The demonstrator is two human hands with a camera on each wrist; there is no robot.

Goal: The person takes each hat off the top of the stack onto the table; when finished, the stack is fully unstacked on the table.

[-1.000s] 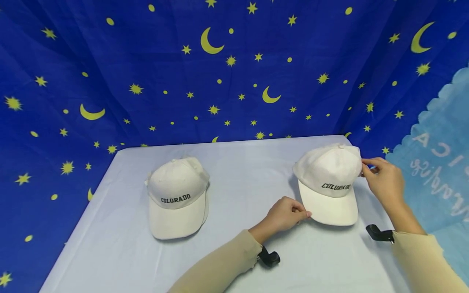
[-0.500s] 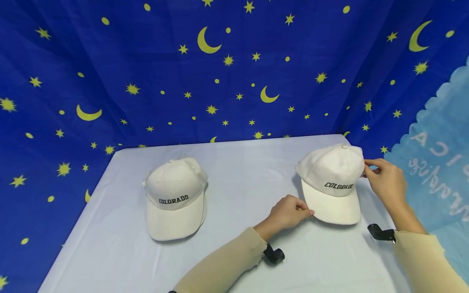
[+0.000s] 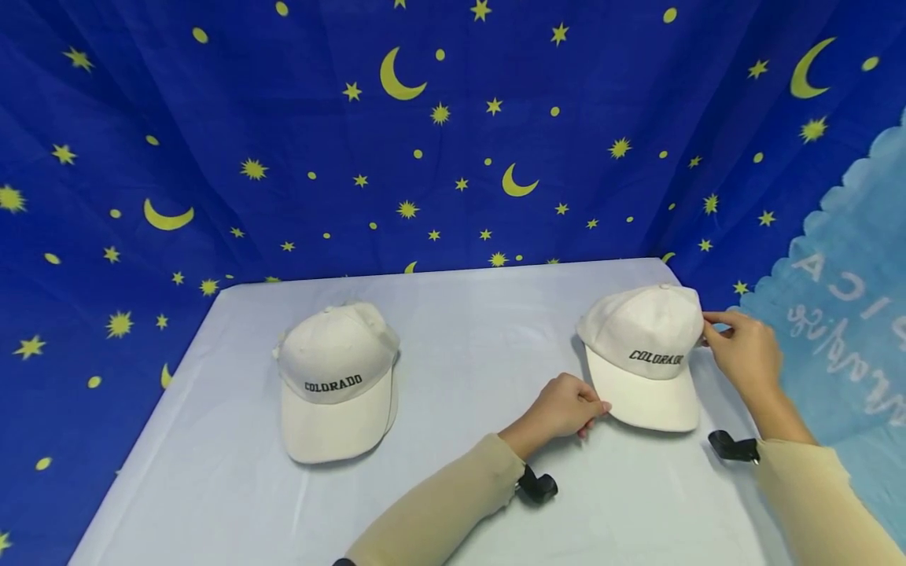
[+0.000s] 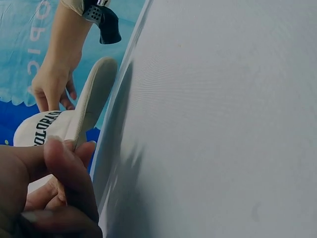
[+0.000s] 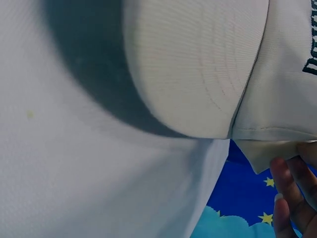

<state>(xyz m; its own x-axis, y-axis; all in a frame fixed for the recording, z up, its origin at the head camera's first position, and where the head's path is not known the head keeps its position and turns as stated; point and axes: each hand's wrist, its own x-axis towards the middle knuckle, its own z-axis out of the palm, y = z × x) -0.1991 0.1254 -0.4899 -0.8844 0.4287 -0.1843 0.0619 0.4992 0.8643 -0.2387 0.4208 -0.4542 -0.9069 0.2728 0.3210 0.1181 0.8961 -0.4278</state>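
Observation:
A white baseball cap (image 3: 647, 338) lettered COLORADO sits at the right of the table, its brim toward me. My left hand (image 3: 565, 405) pinches the left edge of that brim between thumb and finger; the left wrist view shows the fingertips at the brim (image 4: 96, 94). At the crown's right side, my right hand (image 3: 746, 354) pinches the cap's lower edge. In the right wrist view the right-hand fingers (image 5: 292, 193) reach up under that edge, partly cut off by the frame. A matching white cap (image 3: 336, 377) rests at the left, apart from both hands, apparently with another brim beneath it.
The table (image 3: 453, 503) has a pale cloth cover. Behind it hangs a dark blue curtain (image 3: 318, 141) with yellow moons and stars. A light blue fabric (image 3: 849, 314) with lettering hangs at the right, beyond my right hand.
The right cap has shifted slightly to the right, with my left hand following on its brim. My right hand stays at the crown's side. The left cap keeps its place on the table.

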